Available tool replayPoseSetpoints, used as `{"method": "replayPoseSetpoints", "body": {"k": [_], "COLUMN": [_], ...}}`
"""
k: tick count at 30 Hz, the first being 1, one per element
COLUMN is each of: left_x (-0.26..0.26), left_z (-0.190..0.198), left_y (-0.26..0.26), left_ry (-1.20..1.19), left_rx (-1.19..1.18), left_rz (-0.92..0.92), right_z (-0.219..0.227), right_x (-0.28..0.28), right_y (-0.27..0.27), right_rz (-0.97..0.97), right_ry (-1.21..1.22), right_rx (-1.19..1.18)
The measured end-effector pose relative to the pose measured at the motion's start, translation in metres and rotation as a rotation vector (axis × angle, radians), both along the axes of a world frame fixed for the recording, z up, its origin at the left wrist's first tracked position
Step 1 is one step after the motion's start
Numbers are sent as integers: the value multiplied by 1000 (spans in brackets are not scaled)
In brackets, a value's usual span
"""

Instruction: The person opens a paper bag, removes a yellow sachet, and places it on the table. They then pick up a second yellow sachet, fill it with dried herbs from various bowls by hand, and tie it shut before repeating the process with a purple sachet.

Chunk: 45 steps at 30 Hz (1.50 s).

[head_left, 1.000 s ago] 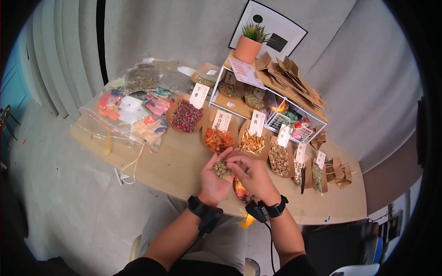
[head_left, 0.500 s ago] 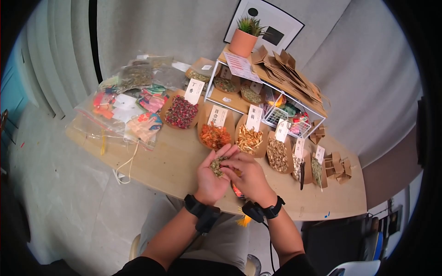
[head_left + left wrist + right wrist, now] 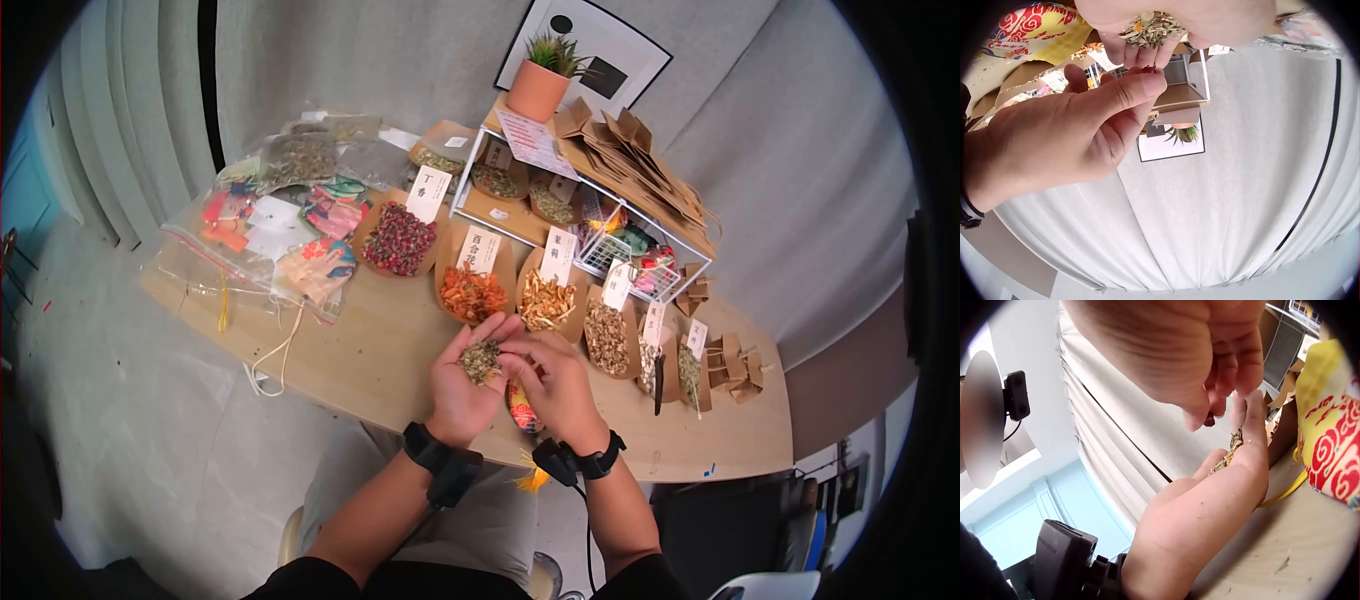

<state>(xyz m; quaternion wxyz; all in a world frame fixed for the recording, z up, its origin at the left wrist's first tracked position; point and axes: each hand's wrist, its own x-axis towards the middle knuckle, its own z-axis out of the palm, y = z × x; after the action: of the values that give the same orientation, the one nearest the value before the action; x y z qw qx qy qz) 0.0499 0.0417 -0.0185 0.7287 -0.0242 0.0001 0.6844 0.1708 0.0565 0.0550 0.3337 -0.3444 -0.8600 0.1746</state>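
My left hand (image 3: pixel 466 385) lies palm up over the table's front, cupping a small pile of dried green herbs (image 3: pixel 479 362) with a few orange bits in it. Just above those herbs, my right hand (image 3: pixel 552 385) pinches a small dark red dried bud (image 3: pixel 1210 419) between thumb and fingertips. The bud also shows as a red speck in the left wrist view. Below the right hand, a patterned red and yellow fabric sachet (image 3: pixel 1335 437) with a yellow tassel (image 3: pixel 535 480) sits at the table edge, partly hidden in the head view.
Labelled kraft trays hold dried red buds (image 3: pixel 398 240), orange flowers (image 3: pixel 472 293), pale yellow pieces (image 3: pixel 546 300) and brown bits (image 3: pixel 606 338). Behind them stands a shelf (image 3: pixel 505 222) with a potted plant (image 3: pixel 540 88) and paper bags (image 3: pixel 635 160). Plastic bags (image 3: pixel 290 220) cover the left side.
The right fingertips have drawn slightly right off the herb pile, so more of it shows. The left hand still holds the herbs palm up; the head view has shifted a little.
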Motion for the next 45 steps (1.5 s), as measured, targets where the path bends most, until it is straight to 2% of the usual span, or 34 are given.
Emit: {"method": "replayPoseSetpoints", "body": {"k": [3, 6, 9, 12, 15, 21, 25, 27, 29, 30, 33, 34, 37, 38, 39, 40, 42, 44, 45], "left_x": [1, 1, 1, 0, 1, 0, 1, 1, -2, -2, 2, -5, 1, -3, 0, -5, -9, -1, -1], "left_z": [-1, -3, -11, -1, -1, -6, -5, 4, -18, -25, 9, 2, -7, -10, -10, -18, -27, -19, -12], "left_y": [1, 1, 3, 0, 0, 0, 0, -2, 3, 6, -6, -3, -6, -3, -4, 0, 6, 7, 5], "left_ry": [8, -5, -62, -37, -19, -78, 8, 11, 45, 64, -20, -82, -28, 31, 191, 40, -119, -141, -49], "left_rx": [-6, -5, 103, -4, -8, 21, 33, 20, 16, 15, -40, 186, 82, 5, 41, 247, 497, 580, 268], "left_rz": [9, 8, -22, -16, 1, -35, -17, 6, -40, -64, 37, -48, 36, -44, 68, -64, -163, -86, -28], "right_z": [-2, -4, 9, 1, -7, 11, 11, 23, 48, 48, 30, 37, 48, 45, 44, 45, 40, 34, 32], "right_x": [-1, -4, -10, -3, -2, -25, -41, -58, -77, -90, -125, -129, -118, -113, -106, -96, -69, -37, -20], "right_y": [0, -6, -11, -4, 2, -6, 3, 13, 29, 45, 91, 91, 69, 62, 49, 31, -1, -36, -58], "right_rz": [-9, -94, -112, -68, -10, -115, -90, -34, -50, -28, 29, 46, -86, -87, -89, -97, -153, -236, -296], "right_ry": [38, 138, 57, -49, -61, 112, 260, 322, 182, 223, 226, 205, 122, 125, 148, 173, 215, 280, 336], "right_rx": [62, -108, -92, -33, 91, -95, -184, -284, -273, -227, -136, -113, -11, -40, -88, -138, -141, -91, -81]}}
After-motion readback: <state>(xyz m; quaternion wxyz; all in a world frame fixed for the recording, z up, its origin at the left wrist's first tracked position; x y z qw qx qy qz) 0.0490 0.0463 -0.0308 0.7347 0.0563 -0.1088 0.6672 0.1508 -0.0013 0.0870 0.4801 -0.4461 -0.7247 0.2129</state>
